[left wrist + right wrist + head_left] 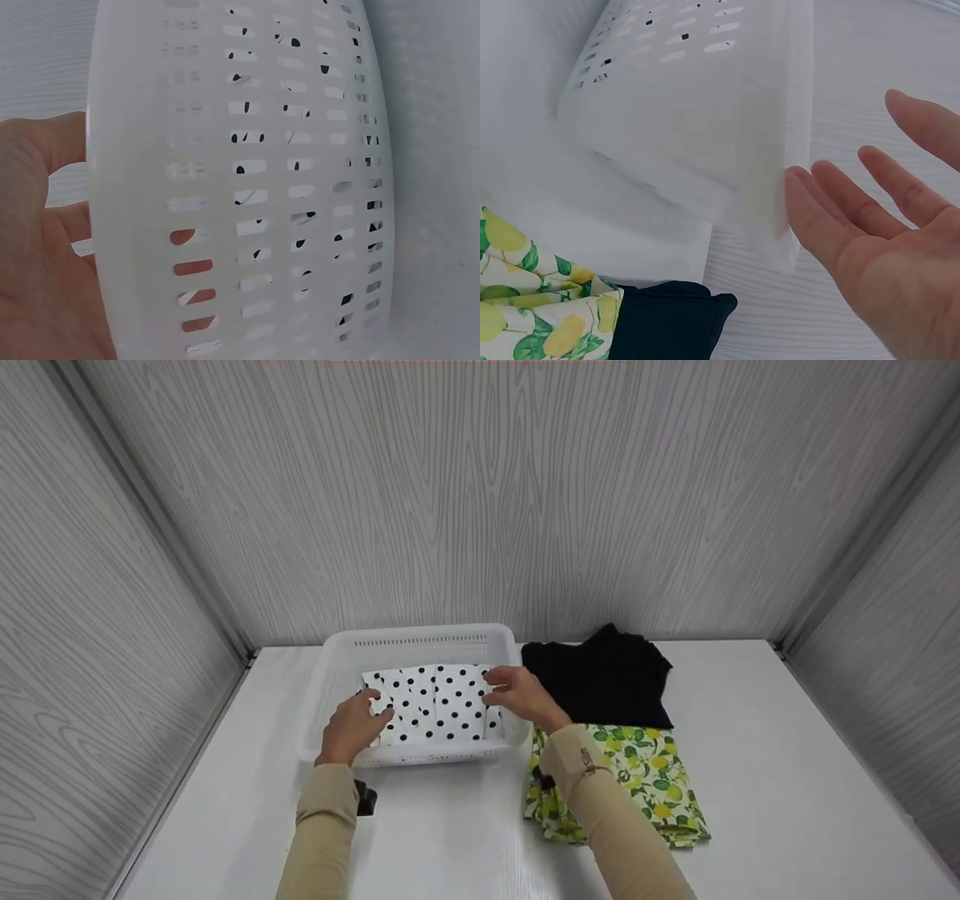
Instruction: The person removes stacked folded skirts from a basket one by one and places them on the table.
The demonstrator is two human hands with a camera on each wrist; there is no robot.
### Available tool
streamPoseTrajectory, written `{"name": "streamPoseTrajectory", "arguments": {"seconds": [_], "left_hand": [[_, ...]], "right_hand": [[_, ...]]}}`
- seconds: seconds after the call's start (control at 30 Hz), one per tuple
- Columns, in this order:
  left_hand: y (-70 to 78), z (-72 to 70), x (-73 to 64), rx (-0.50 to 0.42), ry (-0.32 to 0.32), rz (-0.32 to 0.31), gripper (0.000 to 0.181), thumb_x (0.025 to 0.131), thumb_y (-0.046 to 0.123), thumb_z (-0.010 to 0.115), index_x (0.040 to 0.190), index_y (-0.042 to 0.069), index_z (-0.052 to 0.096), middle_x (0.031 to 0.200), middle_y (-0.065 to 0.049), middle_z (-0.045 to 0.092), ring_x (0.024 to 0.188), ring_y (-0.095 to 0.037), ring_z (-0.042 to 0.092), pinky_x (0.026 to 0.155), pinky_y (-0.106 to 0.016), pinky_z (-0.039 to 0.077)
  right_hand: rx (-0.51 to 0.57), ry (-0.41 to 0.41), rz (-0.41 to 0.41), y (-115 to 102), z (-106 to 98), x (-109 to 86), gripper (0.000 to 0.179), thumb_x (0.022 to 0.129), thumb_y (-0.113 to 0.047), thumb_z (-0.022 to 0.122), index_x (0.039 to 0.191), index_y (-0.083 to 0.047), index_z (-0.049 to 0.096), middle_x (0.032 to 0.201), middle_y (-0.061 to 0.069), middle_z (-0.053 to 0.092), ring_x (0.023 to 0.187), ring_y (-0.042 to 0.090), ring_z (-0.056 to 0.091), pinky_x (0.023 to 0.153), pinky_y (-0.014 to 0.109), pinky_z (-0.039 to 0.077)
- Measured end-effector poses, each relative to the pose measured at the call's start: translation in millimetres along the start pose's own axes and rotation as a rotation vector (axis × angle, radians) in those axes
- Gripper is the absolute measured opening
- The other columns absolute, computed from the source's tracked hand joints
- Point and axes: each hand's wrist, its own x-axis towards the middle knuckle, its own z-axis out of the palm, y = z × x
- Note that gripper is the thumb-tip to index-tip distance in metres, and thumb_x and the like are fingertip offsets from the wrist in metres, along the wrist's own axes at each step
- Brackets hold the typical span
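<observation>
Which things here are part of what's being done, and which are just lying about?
Apparently in use, with fingers close by:
white basket
polka-dot cloth inside it

Apparently just lying beside the basket:
black cloth
lemon-print cloth

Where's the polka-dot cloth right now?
In the head view, the polka-dot cloth lies inside the white basket, left of the black cloth, with the left hand near its left end and the right hand near its right.

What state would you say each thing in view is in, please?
White basket: upright on the table
Polka-dot cloth: folded, inside the basket
Lemon-print cloth: folded, on the table
Black cloth: on the table, folds unclear
Left grip: fingers loosely bent, nothing visibly held
Right grip: fingers extended, empty
</observation>
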Motion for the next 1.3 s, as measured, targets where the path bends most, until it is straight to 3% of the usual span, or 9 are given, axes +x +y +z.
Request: {"name": "streamPoseTrajectory", "arguments": {"seconds": [0.3, 0.57, 0.77, 0.97, 1.13, 1.3], "left_hand": [[-5.6, 5.4, 8.5, 0.010, -0.013, -0.034, 0.057, 0.096, 0.025, 0.062, 0.142, -0.006, 0.050, 0.136, -0.030, 0.056, 0.111, -0.041, 0.062, 0.087, -0.056, 0.052], [-9.0, 12.7, 17.0, 0.031, -0.030, -0.104, 0.064, 0.094, 0.026, 0.063, 0.148, -0.005, 0.045, 0.142, -0.033, 0.047, 0.125, -0.052, 0.049, 0.097, -0.063, 0.045], [-11.8, 11.2, 21.0, 0.021, -0.074, -0.169, 0.071, 0.095, 0.029, 0.062, 0.153, -0.004, 0.036, 0.148, -0.035, 0.036, 0.132, -0.057, 0.035, 0.104, -0.066, 0.035], [-14.9, 10.7, 23.7, -0.003, -0.108, -0.186, 0.076, 0.095, 0.030, 0.062, 0.155, -0.005, 0.031, 0.150, -0.036, 0.032, 0.133, -0.059, 0.032, 0.107, -0.066, 0.032], [-16.3, 9.6, 27.1, -0.038, -0.175, -0.212, 0.081, 0.095, 0.032, 0.061, 0.158, -0.004, 0.024, 0.153, -0.037, 0.026, 0.137, -0.059, 0.029, 0.110, -0.066, 0.029], [-16.1, 8.6, 29.5, -0.019, -0.244, -0.240, 0.083, 0.095, 0.033, 0.059, 0.158, -0.006, 0.020, 0.156, -0.039, 0.019, 0.141, -0.057, 0.025, 0.113, -0.064, 0.026]], "right_hand": [[0.059, -0.015, 0.093, -0.7, 21.3, 7.5, 0.052, 0.091, -0.006, 0.071, 0.139, 0.006, 0.056, 0.146, 0.024, 0.051, 0.132, 0.039, 0.050, 0.105, 0.047, 0.046], [0.027, 0.004, 0.222, 3.2, 43.8, 10.2, 0.060, 0.090, -0.008, 0.074, 0.144, 0.004, 0.049, 0.146, 0.022, 0.050, 0.126, 0.034, 0.054, 0.105, 0.045, 0.045], [0.020, 0.027, 0.277, 2.5, 51.2, 13.0, 0.066, 0.089, -0.008, 0.075, 0.147, 0.004, 0.045, 0.147, 0.023, 0.049, 0.130, 0.034, 0.051, 0.109, 0.046, 0.041], [-0.002, 0.005, 0.312, 2.9, 56.6, 15.2, 0.071, 0.088, -0.010, 0.077, 0.148, 0.007, 0.041, 0.147, 0.024, 0.048, 0.134, 0.036, 0.048, 0.112, 0.046, 0.038], [-0.027, 0.000, 0.359, 4.9, 59.6, 19.3, 0.073, 0.087, -0.013, 0.078, 0.148, 0.006, 0.042, 0.148, 0.023, 0.047, 0.135, 0.037, 0.046, 0.113, 0.046, 0.036], [0.087, -0.006, 0.409, 7.5, 60.8, 22.6, 0.082, 0.087, -0.008, 0.077, 0.153, 0.007, 0.032, 0.155, 0.024, 0.038, 0.141, 0.038, 0.038, 0.116, 0.047, 0.033]]}}
